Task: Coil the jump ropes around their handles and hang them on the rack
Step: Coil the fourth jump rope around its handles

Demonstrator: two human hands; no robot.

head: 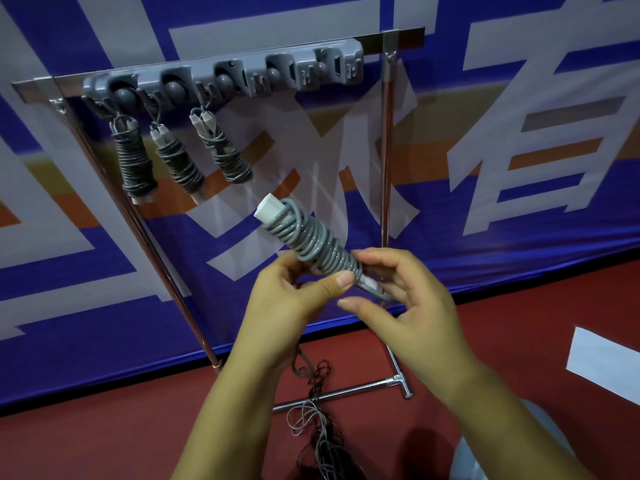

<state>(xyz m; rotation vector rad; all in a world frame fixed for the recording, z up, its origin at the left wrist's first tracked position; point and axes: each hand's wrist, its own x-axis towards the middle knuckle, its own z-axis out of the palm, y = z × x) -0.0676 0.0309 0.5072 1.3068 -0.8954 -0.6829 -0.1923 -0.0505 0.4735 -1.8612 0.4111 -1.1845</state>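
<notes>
I hold a jump rope (313, 239) in front of me, its grey cord coiled around white handles that point up and left. My left hand (294, 303) grips the lower part of the coil, thumb across it. My right hand (408, 299) pinches the cord loop at the coil's lower end. On the grey hook rack (221, 77) above, three coiled ropes hang side by side: a left rope (135, 164), a middle rope (178, 161) and a right rope (225, 150). The rack's right-hand hooks (311, 69) carry nothing.
The rack hangs on a chrome frame with slanted legs (145, 237) and a floor crossbar (346, 393). A tangle of loose ropes (318, 420) lies on the red floor below my hands. A blue and white banner (519, 168) covers the wall. White paper (602, 358) lies at right.
</notes>
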